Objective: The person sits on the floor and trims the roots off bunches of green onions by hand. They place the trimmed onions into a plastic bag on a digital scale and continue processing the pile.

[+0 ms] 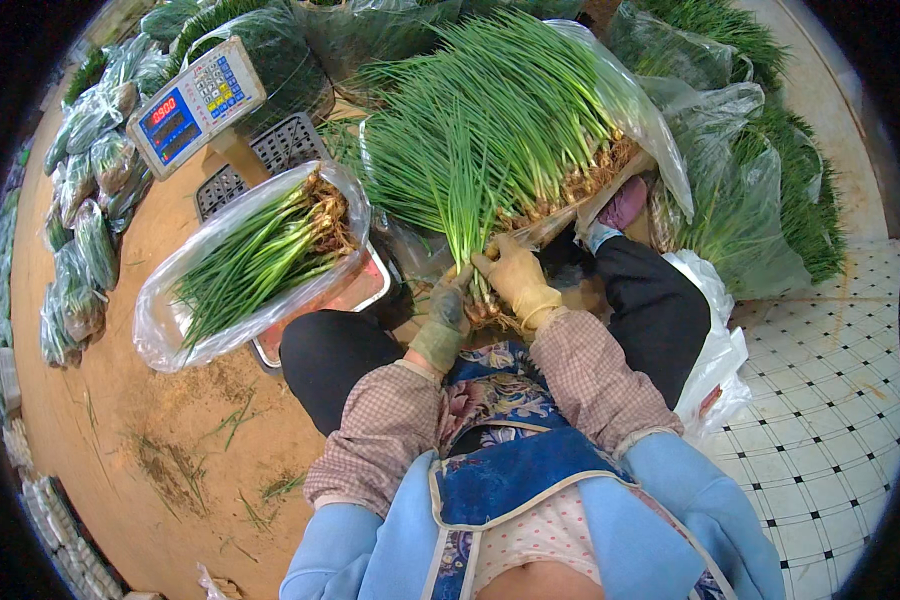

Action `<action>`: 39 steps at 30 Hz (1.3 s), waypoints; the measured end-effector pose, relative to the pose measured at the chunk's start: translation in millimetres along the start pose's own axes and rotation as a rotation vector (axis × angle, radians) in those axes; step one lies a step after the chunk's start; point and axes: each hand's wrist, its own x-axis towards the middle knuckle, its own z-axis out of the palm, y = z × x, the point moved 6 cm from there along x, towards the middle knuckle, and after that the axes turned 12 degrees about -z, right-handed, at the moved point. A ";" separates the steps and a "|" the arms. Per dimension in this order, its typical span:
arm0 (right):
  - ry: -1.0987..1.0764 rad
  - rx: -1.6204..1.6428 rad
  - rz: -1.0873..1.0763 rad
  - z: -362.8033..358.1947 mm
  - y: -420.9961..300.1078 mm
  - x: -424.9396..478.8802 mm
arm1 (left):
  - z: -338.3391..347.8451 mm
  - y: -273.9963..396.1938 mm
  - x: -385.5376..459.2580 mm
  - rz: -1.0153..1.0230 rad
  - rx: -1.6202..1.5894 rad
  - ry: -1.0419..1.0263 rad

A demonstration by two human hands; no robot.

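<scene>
A small bunch of green onions (467, 202) stands upright between my hands, its roots pointing down toward my lap. My left hand (447, 307), in a dirty glove, grips it low on the left. From the right, my gloved right hand (519, 276) holds the same bunch near the white stems. Just beyond lies a large pile of green onions (510, 112) with brown roots, partly wrapped in clear plastic. To the left, a clear plastic bag (157, 326) holds more green onions (270, 255) on a scale's tray (375, 281).
The digital scale display (195, 109) stands on a post at the upper left. Several bagged bundles (90, 232) line the far left floor. More onions in plastic (765, 195) stand on the right, near a white plastic bag (709, 337). Loose leaves (236, 424) and soil litter the floor.
</scene>
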 end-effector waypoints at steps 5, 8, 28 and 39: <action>0.133 -0.015 -0.174 -7.7 -11.5 -4.2 | 16.4 2.8 -7.4 0.007 -0.131 -0.043; 0.100 -0.054 -0.277 -2.1 -18.1 -1.0 | 14.1 5.2 -8.3 0.089 0.007 0.079; 0.084 0.673 0.136 42.7 33.9 9.0 | 6.1 12.5 -2.7 0.145 0.084 0.150; 0.219 1.916 0.512 57.9 66.0 -9.2 | 14.6 16.8 -9.8 0.057 0.224 0.124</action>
